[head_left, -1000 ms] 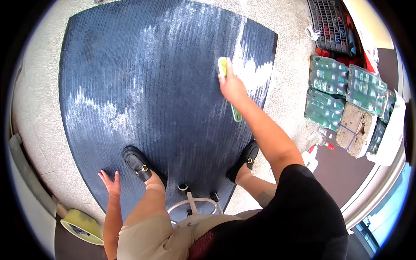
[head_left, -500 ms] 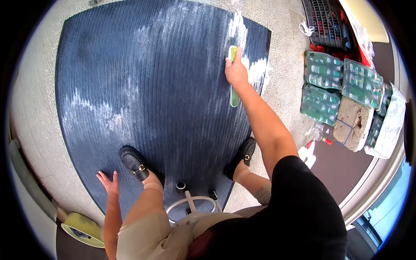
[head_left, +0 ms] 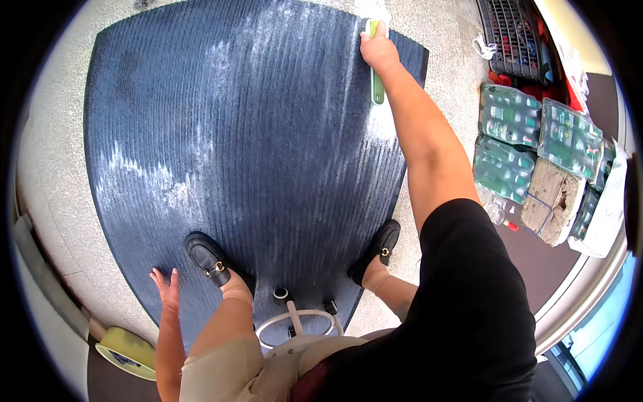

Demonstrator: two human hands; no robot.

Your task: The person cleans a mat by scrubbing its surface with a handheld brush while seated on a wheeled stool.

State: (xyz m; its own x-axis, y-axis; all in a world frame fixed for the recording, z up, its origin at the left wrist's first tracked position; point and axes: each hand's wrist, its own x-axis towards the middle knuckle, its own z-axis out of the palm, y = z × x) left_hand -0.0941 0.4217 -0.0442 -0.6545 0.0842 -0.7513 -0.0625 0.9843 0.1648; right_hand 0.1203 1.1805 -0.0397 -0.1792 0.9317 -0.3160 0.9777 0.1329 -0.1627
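A dark blue ribbed mat (head_left: 281,147) lies under my feet, with white suds or powder streaked across it. Near its far right edge, my right hand (head_left: 380,53) is closed around a long green-and-white brush (head_left: 378,90). The brush's underside is hidden against the mat. A bright white patch (head_left: 382,124) sits just below the brush, by the mat's right edge. At the lower left, my left hand (head_left: 167,289) hangs with fingers apart, holding nothing, beside my left shoe (head_left: 206,258).
On the right stand shrink-wrapped packs of green bottles (head_left: 509,114), a worn block (head_left: 550,201) and a black crate (head_left: 512,37). A yellow-green basin (head_left: 127,352) is at the lower left. A wheeled stool base (head_left: 295,318) stands behind my feet.
My right hand has pushed the brush away from me, up toward the mat's far right edge. White streaks there have thinned and smeared. My left hand has barely shifted.
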